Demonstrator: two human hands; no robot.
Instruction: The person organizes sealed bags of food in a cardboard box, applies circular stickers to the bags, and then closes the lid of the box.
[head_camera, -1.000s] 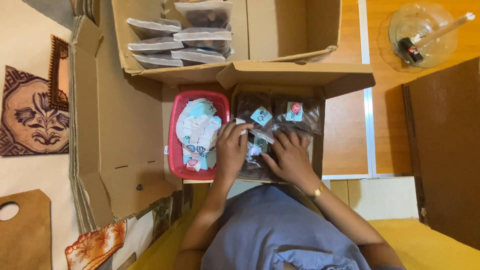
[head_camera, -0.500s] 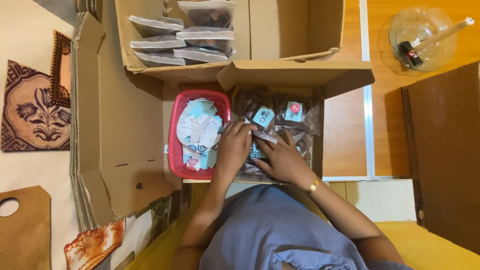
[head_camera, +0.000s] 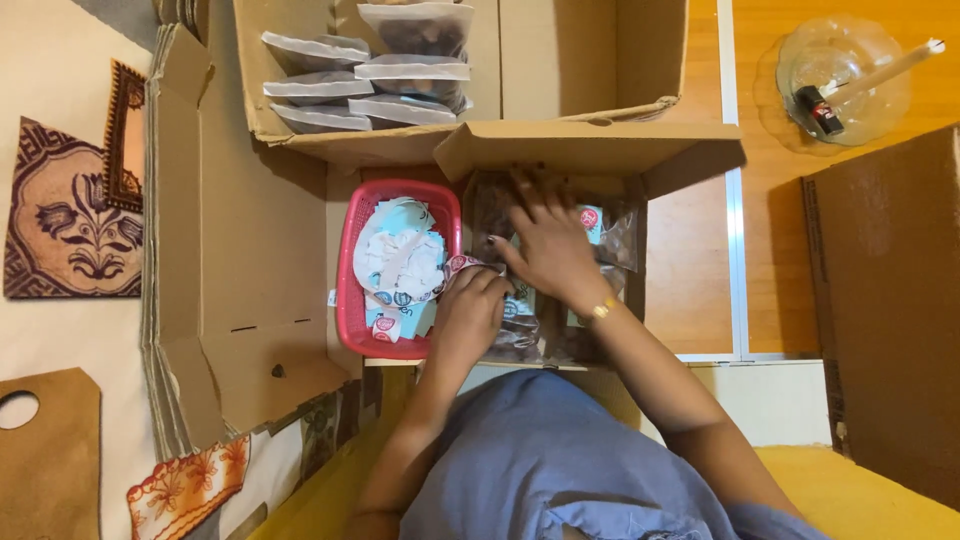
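My left hand (head_camera: 468, 312) is curled at the right edge of a red plastic basket (head_camera: 346, 270), pinching a paper sticker strip (head_camera: 458, 265) that trails out of it. The basket holds a heap of white and blue sticker rolls (head_camera: 400, 262). My right hand (head_camera: 545, 245) lies flat with fingers spread on clear packets of dark food (head_camera: 612, 232), each with a small round label, packed in an open cardboard box (head_camera: 590, 150). The two hands are close together, almost touching.
Behind it, a second open cardboard box (head_camera: 570, 60) holds several sealed clear packets (head_camera: 365, 80). Flattened cardboard (head_camera: 240, 230) lies to the left beside a patterned mat (head_camera: 70, 210). A glass bowl with a stick (head_camera: 840, 70) sits at the far right, above a brown board (head_camera: 890, 300).
My right hand moved up and forward over the packets and spread its fingers. My left hand pulled back toward the basket's edge with the strip.
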